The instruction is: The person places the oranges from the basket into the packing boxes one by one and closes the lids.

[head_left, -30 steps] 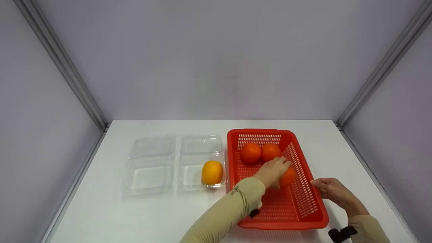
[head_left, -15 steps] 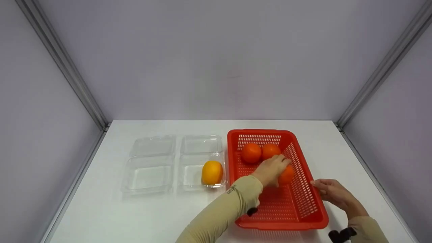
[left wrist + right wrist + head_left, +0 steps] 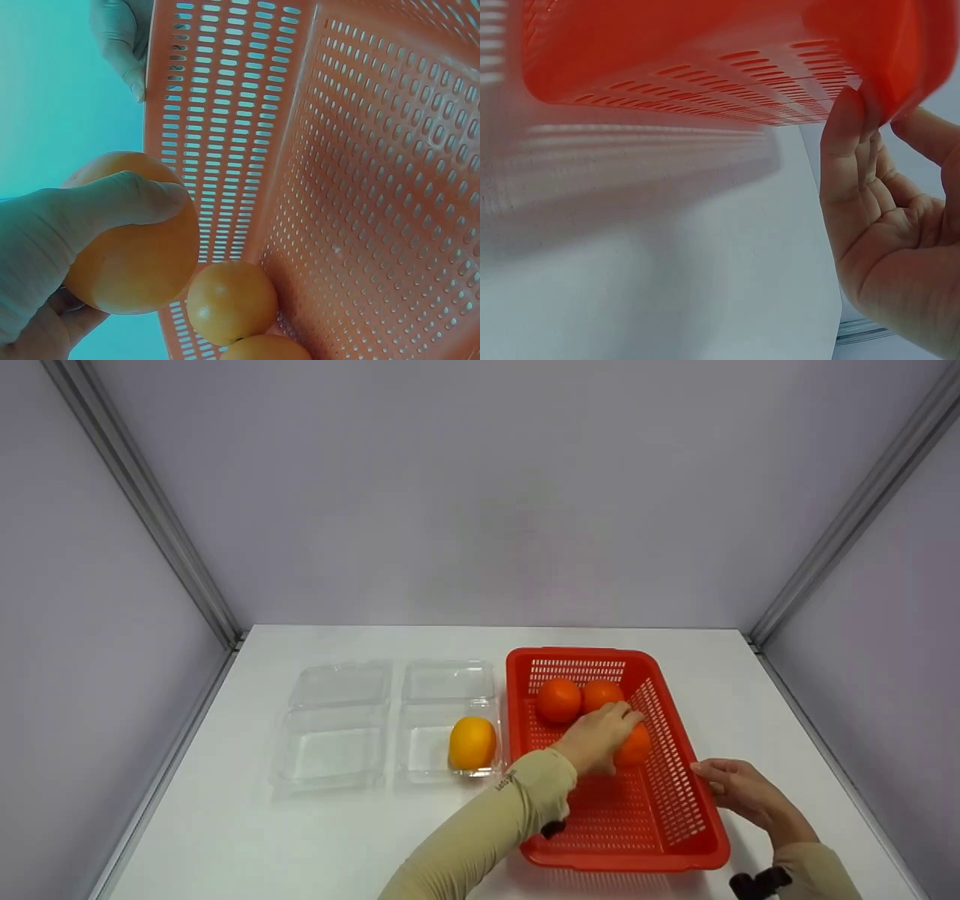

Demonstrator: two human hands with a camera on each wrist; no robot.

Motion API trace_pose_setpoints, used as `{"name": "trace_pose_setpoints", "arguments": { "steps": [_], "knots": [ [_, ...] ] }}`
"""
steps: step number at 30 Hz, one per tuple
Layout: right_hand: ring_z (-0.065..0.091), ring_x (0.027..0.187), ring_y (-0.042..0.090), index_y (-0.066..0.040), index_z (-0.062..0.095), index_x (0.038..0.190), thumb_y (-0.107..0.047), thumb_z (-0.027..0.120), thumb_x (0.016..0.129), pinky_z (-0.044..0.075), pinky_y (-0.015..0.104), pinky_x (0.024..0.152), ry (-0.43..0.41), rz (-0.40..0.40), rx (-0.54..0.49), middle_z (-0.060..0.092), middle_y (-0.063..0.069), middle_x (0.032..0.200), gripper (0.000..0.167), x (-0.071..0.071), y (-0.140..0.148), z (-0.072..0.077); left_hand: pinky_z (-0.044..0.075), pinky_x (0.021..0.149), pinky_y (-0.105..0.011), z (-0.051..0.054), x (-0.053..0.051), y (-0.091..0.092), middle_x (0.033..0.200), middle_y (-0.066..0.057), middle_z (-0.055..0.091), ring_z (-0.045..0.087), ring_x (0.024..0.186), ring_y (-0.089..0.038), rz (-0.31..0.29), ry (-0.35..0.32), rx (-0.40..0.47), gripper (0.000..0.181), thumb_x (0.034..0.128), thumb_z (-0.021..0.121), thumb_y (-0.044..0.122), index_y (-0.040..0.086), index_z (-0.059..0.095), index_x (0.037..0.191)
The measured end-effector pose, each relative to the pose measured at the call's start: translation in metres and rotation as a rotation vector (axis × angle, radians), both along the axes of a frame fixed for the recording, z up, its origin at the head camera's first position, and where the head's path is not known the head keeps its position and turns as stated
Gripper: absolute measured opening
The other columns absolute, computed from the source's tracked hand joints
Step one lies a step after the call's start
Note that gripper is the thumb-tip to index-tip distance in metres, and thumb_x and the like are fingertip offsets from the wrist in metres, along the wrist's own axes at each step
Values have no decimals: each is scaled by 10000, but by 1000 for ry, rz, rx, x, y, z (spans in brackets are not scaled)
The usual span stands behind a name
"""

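Note:
My left hand [image 3: 602,736] grips an orange fruit [image 3: 634,746] within the red basket [image 3: 622,861]. In the left wrist view the thumb of that hand [image 3: 45,240] lies across the held fruit [image 3: 131,262], its other fingers mostly hidden beneath. Two more orange fruits [image 3: 559,700] [image 3: 232,302] sit together at the basket's back. My right hand [image 3: 742,791] pinches the basket's right rim; the right wrist view has this hand [image 3: 900,225] with thumb and fingers on either side of the red rim [image 3: 934,45].
Left of the basket, an open clear container [image 3: 424,750] holds a yellow-orange fruit [image 3: 472,743] at its right side. Another open clear container [image 3: 334,754], with nothing inside, lies farther left. Grey walls [image 3: 480,495] enclose the white table [image 3: 225,825] at the back and sides.
My left hand has shifted slightly left with the orange fruit in its grip. My right hand stays on the basket rim, and the other fruits and containers have not visibly moved.

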State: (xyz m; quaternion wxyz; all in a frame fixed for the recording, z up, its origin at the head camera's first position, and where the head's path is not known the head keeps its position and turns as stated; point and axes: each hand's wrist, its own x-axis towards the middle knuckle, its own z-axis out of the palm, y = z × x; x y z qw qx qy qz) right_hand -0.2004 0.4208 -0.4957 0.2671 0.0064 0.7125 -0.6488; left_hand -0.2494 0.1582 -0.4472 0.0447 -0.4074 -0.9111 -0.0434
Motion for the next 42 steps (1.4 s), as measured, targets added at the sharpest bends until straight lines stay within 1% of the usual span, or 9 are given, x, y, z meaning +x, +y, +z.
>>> {"name": "trace_pose_setpoints", "arguments": {
  "steps": [5, 13, 15, 19, 24, 28, 34, 37, 42],
  "knots": [
    [647, 880, 230, 74, 543, 1104, -236, 452, 964, 528, 366, 774, -2, -9, 3, 650, 93, 978, 352, -1, -1, -1, 423, 909, -178, 2, 0, -3, 1263, 3, 458, 449, 1149, -126, 9, -23, 5, 838, 616, 839, 312, 152, 419, 1324],
    [640, 903, 250, 89, 528, 1140, -252, 462, 959, 526, 372, 777, -13, -20, 15, 646, 102, 998, 391, -1, -1, -2, 402, 952, -210, 10, 3, -10, 1319, -1, 439, 410, 1212, -132, -4, -44, 42, 845, 638, 825, 311, 155, 392, 1347],
    [640, 904, 247, 76, 538, 1135, -248, 460, 961, 526, 370, 779, -16, -18, 9, 647, 99, 998, 376, -1, -1, -2, 394, 963, -217, 12, 4, -13, 1332, -1, 428, 398, 1226, -132, -7, -53, 57, 841, 650, 819, 301, 151, 383, 1354],
    [643, 898, 229, 40, 566, 1111, -237, 453, 964, 526, 363, 782, -16, -12, -2, 651, 88, 996, 333, -1, 0, -2, 379, 981, -221, 14, 7, -19, 1347, -11, 417, 385, 1242, -136, -29, -47, 67, 846, 664, 812, 303, 136, 371, 1366],
    [648, 885, 222, 38, 571, 1106, -230, 442, 968, 528, 360, 776, -8, -1, -2, 656, 89, 992, 327, -1, 0, -1, 368, 990, -222, 15, 12, -25, 1350, -22, 419, 384, 1246, -140, -66, -33, 77, 847, 672, 806, 307, 123, 368, 1373],
    [646, 899, 240, 52, 561, 1113, -235, 444, 967, 526, 368, 784, -5, 2, -3, 654, 96, 999, 342, -1, 0, -1, 376, 982, -217, 16, 15, -28, 1341, -11, 423, 391, 1236, -132, -75, -38, 89, 833, 673, 804, 315, 133, 375, 1364],
    [642, 925, 259, 45, 564, 1123, -223, 437, 970, 522, 375, 791, -6, 3, -15, 652, 103, 1015, 334, -1, 0, -2, 370, 977, -192, 15, 14, -32, 1312, -3, 440, 408, 1214, -125, -85, -17, 93, 831, 654, 812, 337, 133, 396, 1343],
    [646, 910, 246, 38, 573, 1112, -227, 442, 968, 525, 366, 781, -9, 0, -12, 656, 101, 1006, 329, 0, 0, -2, 372, 977, -196, 15, 15, -34, 1309, 2, 441, 411, 1207, -122, -88, -26, 97, 833, 650, 814, 346, 133, 400, 1341],
    [645, 905, 240, 58, 559, 1127, -232, 444, 967, 524, 364, 781, -1, -1, 4, 654, 110, 1010, 351, 0, -1, -2, 369, 983, -207, 15, 14, -42, 1308, 0, 441, 414, 1205, -121, -90, -42, 114, 840, 645, 821, 324, 126, 400, 1344]
  ]
}}
